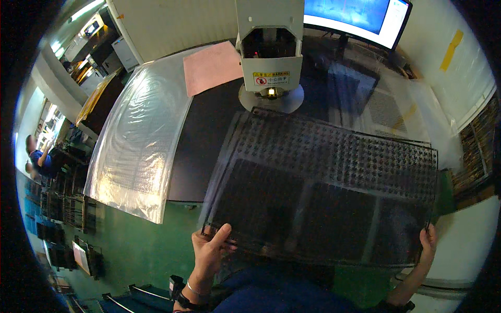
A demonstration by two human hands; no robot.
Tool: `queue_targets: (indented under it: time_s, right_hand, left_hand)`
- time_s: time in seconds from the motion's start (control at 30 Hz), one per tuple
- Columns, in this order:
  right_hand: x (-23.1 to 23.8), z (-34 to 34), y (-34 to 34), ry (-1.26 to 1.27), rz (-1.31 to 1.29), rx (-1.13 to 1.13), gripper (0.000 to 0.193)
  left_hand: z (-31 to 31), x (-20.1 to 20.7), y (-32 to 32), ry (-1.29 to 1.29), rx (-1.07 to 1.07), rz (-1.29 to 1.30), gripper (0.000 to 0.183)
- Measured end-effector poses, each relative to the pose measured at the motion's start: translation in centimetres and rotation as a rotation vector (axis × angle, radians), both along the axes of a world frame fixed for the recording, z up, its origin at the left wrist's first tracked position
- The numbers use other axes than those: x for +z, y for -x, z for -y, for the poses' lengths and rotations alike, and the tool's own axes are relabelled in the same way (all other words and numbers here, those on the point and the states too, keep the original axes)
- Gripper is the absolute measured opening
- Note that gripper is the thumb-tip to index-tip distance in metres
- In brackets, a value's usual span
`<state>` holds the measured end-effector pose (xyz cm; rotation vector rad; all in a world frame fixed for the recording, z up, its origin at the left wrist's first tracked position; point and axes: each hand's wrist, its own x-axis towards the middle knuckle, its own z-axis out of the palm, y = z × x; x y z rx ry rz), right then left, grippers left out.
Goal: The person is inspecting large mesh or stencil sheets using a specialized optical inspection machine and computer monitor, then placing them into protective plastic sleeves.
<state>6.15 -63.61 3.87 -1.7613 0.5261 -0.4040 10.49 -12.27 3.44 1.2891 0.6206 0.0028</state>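
A large, dark, see-through film sheet (334,208) with rows of small printed marks spans the space in front of me. My left hand (210,248) pinches its near left corner, thumb on top. At the near right corner my right hand (428,244) grips the edge between its fingers. The sheet's far edge lies over the dark table (195,151), close to a pale machine head (271,73) with a small lit lens. Whether the far edge touches the table I cannot tell.
Clear plastic (138,135) covers the table's left side, with a pink sheet (213,68) at the back. A monitor (360,18) stands at the back right, and racks (475,148) stand beyond the right edge. Far left, another person (44,159) sits near several stands.
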Motion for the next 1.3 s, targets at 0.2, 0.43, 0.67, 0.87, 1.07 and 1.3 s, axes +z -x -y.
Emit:
queue_targets:
  time_s: [0.2,0.43,0.67,0.87,1.07,1.3]
  right_hand:
    - [0.3,0.0,-0.7,-0.016,-0.005,0.004,0.032]
    - [0.3,-0.6,-2.2,-0.042,-0.018,0.036,0.032]
    - [0.8,-0.9,-3.2,-0.051,-0.017,0.059,0.032]
    - [1.0,-1.3,-3.9,-0.061,-0.025,0.071,0.032]
    - [1.0,-1.7,-4.4,-0.078,-0.041,0.066,0.032]
    - [0.0,0.3,-4.6,0.034,-0.059,0.051,0.035]
  left_hand:
    - [-0.9,-0.7,-0.4,-0.033,0.100,0.169,0.021]
    - [-3.3,-1.0,0.6,-1.093,0.236,0.559,0.036]
    - [-1.1,0.8,-1.7,-1.441,-0.574,0.691,0.056]
    - [-0.4,1.0,-3.2,-1.477,-0.626,0.655,0.058]
    - [-0.5,1.1,-3.8,-1.478,-0.628,0.666,0.057]
    - [-0.5,1.4,-4.1,-1.469,-0.628,0.665,0.057]
